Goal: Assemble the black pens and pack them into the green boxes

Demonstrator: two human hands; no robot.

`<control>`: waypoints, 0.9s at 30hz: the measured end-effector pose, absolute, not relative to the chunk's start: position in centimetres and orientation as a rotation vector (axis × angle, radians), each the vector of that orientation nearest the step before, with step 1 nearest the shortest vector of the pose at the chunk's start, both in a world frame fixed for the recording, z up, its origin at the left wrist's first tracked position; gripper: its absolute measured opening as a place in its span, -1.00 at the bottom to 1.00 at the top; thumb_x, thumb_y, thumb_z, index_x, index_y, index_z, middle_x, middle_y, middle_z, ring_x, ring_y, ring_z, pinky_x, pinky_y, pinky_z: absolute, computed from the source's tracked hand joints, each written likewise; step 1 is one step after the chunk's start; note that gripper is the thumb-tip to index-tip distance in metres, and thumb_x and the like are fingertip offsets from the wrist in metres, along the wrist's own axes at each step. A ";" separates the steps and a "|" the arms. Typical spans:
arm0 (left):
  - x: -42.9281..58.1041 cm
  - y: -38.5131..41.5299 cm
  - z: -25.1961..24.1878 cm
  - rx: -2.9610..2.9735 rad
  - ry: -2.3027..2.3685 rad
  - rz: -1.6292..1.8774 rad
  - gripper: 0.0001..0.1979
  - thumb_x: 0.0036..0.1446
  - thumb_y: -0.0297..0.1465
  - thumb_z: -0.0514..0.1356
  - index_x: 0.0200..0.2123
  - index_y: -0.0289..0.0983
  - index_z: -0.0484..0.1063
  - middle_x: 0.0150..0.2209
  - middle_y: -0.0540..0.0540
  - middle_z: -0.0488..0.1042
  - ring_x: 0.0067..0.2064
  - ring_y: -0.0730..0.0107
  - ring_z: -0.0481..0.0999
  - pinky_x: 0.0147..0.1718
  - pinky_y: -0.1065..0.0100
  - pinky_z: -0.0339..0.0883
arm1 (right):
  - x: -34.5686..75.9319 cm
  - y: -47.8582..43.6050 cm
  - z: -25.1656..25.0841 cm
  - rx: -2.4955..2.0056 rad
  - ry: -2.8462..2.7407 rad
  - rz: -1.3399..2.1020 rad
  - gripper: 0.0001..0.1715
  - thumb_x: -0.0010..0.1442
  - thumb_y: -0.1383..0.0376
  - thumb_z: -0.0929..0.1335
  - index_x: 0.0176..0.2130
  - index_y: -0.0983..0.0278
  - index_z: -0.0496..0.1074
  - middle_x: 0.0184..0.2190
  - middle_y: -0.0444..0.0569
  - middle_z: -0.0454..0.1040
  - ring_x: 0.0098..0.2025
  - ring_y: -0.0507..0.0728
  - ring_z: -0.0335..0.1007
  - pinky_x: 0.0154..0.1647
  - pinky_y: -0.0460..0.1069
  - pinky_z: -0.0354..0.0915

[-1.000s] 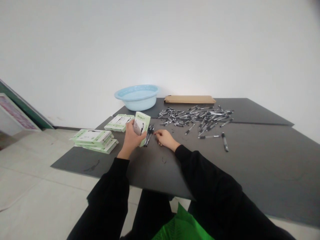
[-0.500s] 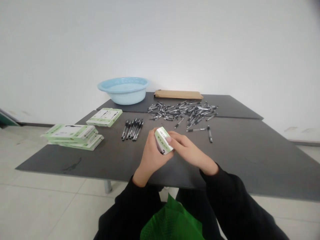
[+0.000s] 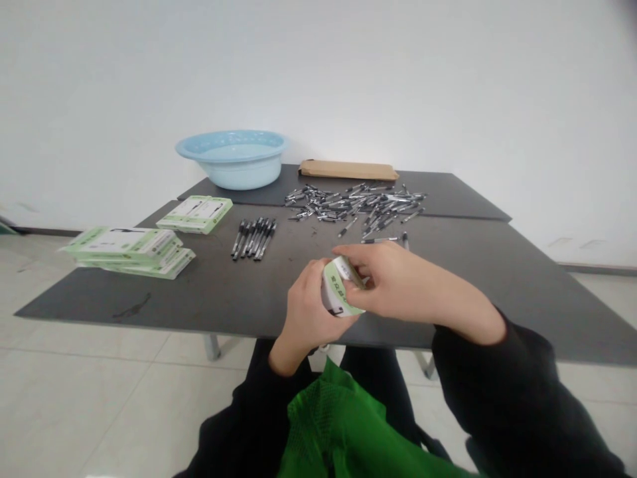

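My left hand is wrapped round a small white and green pen box above the near part of the table, its end facing up towards me. My right hand is at the box's upper right end, thumb and fingers pinching what looks like its end flap, which stands up from the box. The inside of the box is hidden. Beyond the hands, to the left, several black and clear pens lie side by side in a row. A loose heap of similar pens spreads farther back.
On the dark table, stacked green and white boxes stand at the left. More such boxes lie behind them. A light blue basin and a flat brown cardboard piece are at the back, by the wall.
My right hand has turned and moved up and right round the box end, and the flap now stands lifted between its fingers. My left hand keeps hold of the box. The view has tilted down slightly.
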State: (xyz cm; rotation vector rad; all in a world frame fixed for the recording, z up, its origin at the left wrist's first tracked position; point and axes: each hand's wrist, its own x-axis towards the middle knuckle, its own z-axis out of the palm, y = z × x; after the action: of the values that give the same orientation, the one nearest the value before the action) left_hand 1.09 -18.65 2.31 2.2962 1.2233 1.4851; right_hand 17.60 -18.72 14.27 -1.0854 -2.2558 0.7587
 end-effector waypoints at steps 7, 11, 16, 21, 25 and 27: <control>1.7 -19.3 1.6 2.214 1.366 1.603 -0.25 -0.16 -0.21 0.40 0.08 -0.23 0.18 -0.11 -0.19 0.42 -0.07 0.06 0.50 -0.09 0.13 0.40 | 16.6 -17.9 15.2 -1.082 -2.430 0.689 -0.82 0.02 0.41 0.34 -0.31 0.24 0.48 -0.61 -0.17 0.41 -0.60 0.00 0.18 -0.51 -0.04 0.04; 1.6 -19.2 1.0 2.075 1.383 1.693 -0.23 -0.14 -0.23 0.40 0.11 -0.24 0.16 -0.08 -0.19 0.40 -0.06 0.09 0.48 -0.09 0.15 0.40 | 16.6 -17.2 15.1 -1.034 -2.399 0.608 -0.69 0.10 0.45 0.27 -0.16 0.25 0.45 -0.52 -0.15 0.46 -0.54 0.02 0.26 -0.47 -0.07 0.11; 1.6 -19.2 0.5 1.916 1.343 1.761 -0.25 -0.16 -0.28 0.42 0.09 -0.21 0.17 -0.10 -0.15 0.37 -0.07 0.15 0.47 -0.11 0.19 0.40 | 16.6 -16.8 14.6 -1.014 -2.237 0.903 -0.64 0.16 0.45 0.22 -0.09 0.19 0.40 -0.50 -0.22 0.45 -0.55 0.00 0.32 -0.43 -0.10 0.24; 1.8 -19.6 1.0 1.874 1.324 1.797 -0.31 -0.15 -0.32 0.42 0.04 -0.22 0.20 -0.09 -0.15 0.33 -0.04 0.15 0.44 -0.05 0.15 0.38 | 15.3 -16.1 11.3 -1.057 -1.973 1.250 -0.66 0.15 0.46 0.17 -0.12 0.21 0.35 -0.53 -0.24 0.36 -0.61 -0.04 0.22 -0.54 -0.13 0.21; 1.8 -19.6 0.9 1.874 1.360 1.767 -0.26 -0.12 -0.31 0.40 0.11 -0.22 0.16 -0.04 -0.19 0.33 0.02 0.10 0.43 0.00 0.10 0.35 | 14.2 -15.8 9.7 -0.976 -1.902 1.129 -0.63 0.13 0.48 0.16 -0.14 0.25 0.40 -0.35 -0.14 0.42 -0.37 0.00 0.34 -0.34 -0.10 0.31; 1.7 -19.5 0.6 1.845 1.371 1.748 -0.25 -0.09 -0.30 0.39 0.14 -0.22 0.14 -0.03 -0.20 0.35 0.02 0.09 0.44 -0.02 0.11 0.36 | 14.0 -15.9 9.6 -0.919 -1.888 0.934 -0.56 0.15 0.49 0.14 -0.09 0.22 0.43 -0.24 -0.09 0.45 -0.22 0.04 0.37 -0.15 -0.02 0.34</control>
State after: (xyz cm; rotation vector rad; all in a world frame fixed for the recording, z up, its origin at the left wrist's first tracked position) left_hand 1.73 -19.46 0.63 1.8450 1.3712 1.7483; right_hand 14.01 -15.95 9.64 -0.9186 -1.8880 0.9337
